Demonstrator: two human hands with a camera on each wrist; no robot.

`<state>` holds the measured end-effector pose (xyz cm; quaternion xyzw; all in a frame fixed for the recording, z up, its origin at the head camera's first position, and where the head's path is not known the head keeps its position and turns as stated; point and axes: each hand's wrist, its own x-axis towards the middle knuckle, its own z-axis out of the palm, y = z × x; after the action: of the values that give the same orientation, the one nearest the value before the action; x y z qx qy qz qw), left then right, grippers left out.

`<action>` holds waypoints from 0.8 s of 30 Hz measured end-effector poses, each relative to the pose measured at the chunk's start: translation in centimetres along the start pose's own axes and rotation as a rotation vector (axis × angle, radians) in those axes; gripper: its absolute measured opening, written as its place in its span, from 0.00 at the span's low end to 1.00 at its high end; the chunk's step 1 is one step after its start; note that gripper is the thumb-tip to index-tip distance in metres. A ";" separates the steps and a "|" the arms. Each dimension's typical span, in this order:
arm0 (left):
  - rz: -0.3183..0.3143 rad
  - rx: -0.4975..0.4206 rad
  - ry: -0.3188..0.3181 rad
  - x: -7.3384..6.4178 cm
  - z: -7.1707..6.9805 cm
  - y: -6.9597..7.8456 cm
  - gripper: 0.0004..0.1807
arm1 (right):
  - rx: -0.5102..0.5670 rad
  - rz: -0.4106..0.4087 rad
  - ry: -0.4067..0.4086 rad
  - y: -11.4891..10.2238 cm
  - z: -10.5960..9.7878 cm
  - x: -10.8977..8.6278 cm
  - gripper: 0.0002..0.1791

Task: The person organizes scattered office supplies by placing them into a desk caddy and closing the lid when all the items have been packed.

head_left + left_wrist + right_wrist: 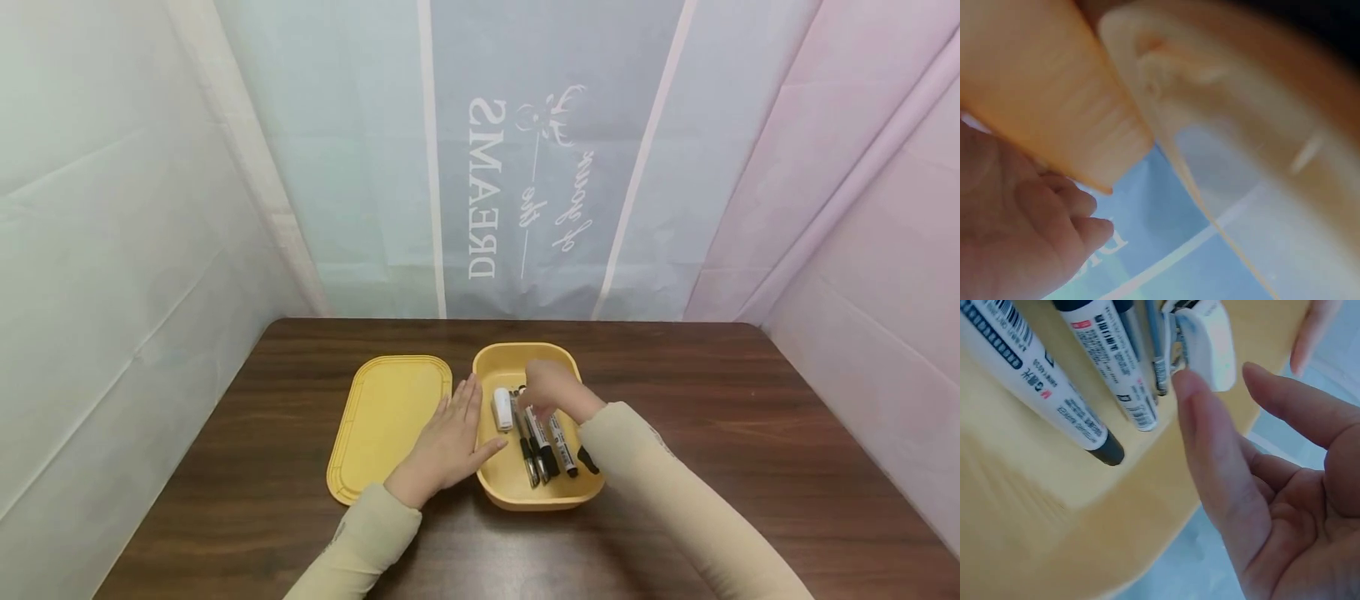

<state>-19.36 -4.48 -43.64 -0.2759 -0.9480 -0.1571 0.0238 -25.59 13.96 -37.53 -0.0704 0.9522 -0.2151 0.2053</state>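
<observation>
A yellow box [536, 503] contains a small white object that looks like a stapler [503, 409], two white markers with black ends [564, 447] and slim pens [527, 454]. My left hand [450, 437] lies along the box's left rim, fingers straight and thumb spread over the edge. Above the box, my right hand [553, 390] reaches down among the pens. In the right wrist view, its thumb and forefinger are parted near the stapler [1213, 353], with a marker [1113, 365] beside them. Nothing is seen between those fingertips.
A yellow lid [390, 425] lies flat on the dark wooden table [712, 417], left of the box. Beside the box's right inner wall is a dark object [588, 460], too small to make out. Fabric curtains [360, 167] hang behind and at both sides.
</observation>
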 end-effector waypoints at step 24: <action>-0.216 -0.042 -0.132 -11.1 -6.1 -11.5 0.74 | -0.342 -0.418 0.271 -10.7 8.1 -9.9 0.57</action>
<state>-16.33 -21.22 -42.61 -0.1825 -0.9682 -0.1600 -0.0613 -12.74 3.52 -35.95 -0.2691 0.9582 -0.0966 0.0131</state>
